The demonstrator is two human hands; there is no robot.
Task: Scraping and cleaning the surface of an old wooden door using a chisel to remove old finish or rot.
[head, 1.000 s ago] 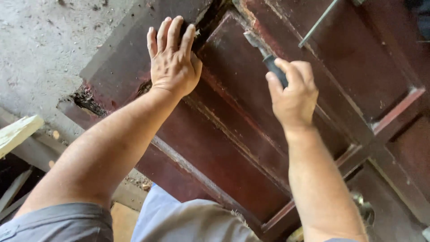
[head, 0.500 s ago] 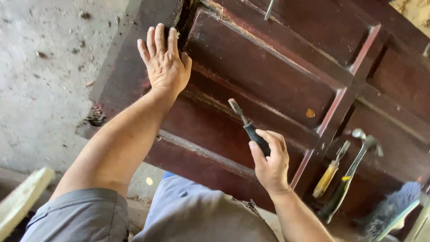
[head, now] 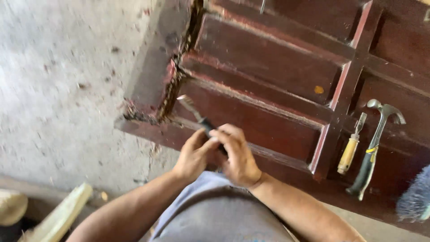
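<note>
Where half a second ago the left hand (head: 193, 154) lay flat and spread on the upper door panel while the right hand (head: 237, 157) alone carried the chisel, both hands have now come together low over the door's near edge, fingers curled around the chisel's (head: 197, 117) dark handle, the left wrapped in front and the right closed over it from behind. Its blade points up and away toward the broken corner (head: 168, 92), where the dark red door (head: 268, 58) has split between stile and panel and shows ragged, splintered wood; the tip sits just short of that gap (whether it touches the wood is hard to tell through the blur). Judging from the two-handed grip, the tool is being steadied or driven with more force at the damaged joint, no longer merely carried. Further right on the door lie one yellow-handled chisel (head: 350, 150) and one hammer (head: 374, 150) side by side, close but apart, and at the far right edge one bristly brush (head: 414, 197) is partly cut off. That makes two chisels, one hammer, one brush, two hands. Beyond the door is a dusty concrete floor (head: 67, 80), with a pale plank (head: 62, 215) at lower left.
</note>
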